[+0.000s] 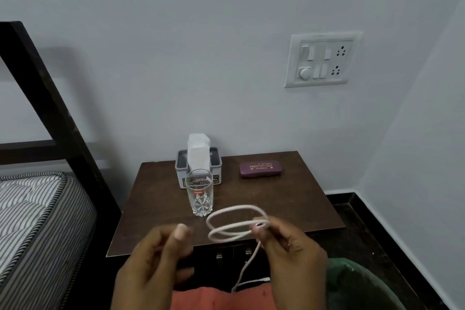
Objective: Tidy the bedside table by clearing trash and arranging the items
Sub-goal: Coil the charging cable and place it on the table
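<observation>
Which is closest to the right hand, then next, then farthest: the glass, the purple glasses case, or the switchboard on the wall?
1. Drinking glass, on the table, up-left of the right hand.
2. Purple glasses case, at the table's back.
3. Switchboard, high on the wall.

The table point(161, 199) was dark brown, the cable point(236, 224) white, the case point(260, 169) purple, and at nine o'clock the mattress point(32, 211) had grey stripes.

White cable point(236, 224), coiled in two loops above front edge of bedside table point(156, 209); clear glass point(199, 194) upright mid-surface; purple spectacle case point(260, 169) and tissue holder point(198, 166) near back edge.
</observation>
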